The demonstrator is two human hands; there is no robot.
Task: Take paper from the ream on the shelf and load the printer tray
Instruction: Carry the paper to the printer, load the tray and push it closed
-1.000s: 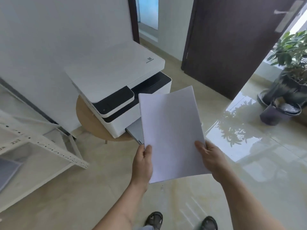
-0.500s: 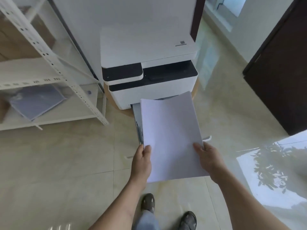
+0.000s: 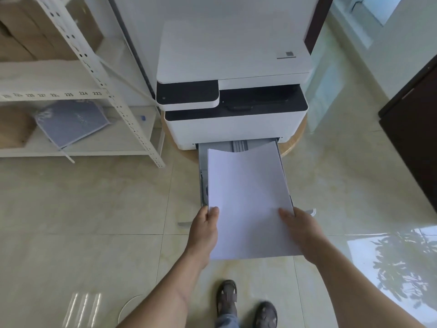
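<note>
A stack of white paper hangs over the pulled-out grey printer tray. My left hand grips the stack's near left edge, thumb on top. My right hand grips the near right edge. The paper's far end sags a little and sits just before the tray slot of the white and black printer. The printer stands on a round wooden table. On the lower board of the white metal shelf at the left lies a blue-wrapped ream.
Brown cardboard boxes stand on the shelf's upper board. A dark wooden door is at the right. The floor is glossy beige tile. My two sandalled feet stand just below the paper.
My view has swung left and closer, so the printer now faces me squarely. Both hands have carried the paper forward and lower, over the open tray.
</note>
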